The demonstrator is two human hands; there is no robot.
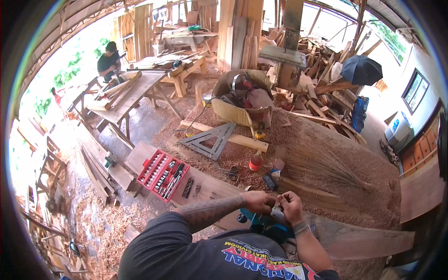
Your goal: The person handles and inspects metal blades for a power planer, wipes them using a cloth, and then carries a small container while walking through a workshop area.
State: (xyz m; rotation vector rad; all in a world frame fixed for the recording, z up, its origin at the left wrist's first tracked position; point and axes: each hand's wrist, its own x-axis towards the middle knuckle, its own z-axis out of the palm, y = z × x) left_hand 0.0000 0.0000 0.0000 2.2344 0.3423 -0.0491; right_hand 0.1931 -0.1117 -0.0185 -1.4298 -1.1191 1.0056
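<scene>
Close to my body, both hands work over a teal power tool (259,224), partly hidden by my hands and shirt. My left hand (259,201) is closed with its fingers curled at the tool's top, and what it holds is hidden. Right beside it, my right hand (290,205) pinches with thumb and fingers, above a small silvery piece (278,215). Whatever sits in that pinch is too small to make out. Left of my hands, on a board, lies an open red socket set case (145,171) with sockets and ratchets.
Ahead lie a large metal triangle square (208,142), a red-orange container (255,162) and a dark phone-like object (269,181). Sawdust covers much of the bench. A barrel-like bin (240,114) stands beyond. Another person (109,63) works at a far-left table.
</scene>
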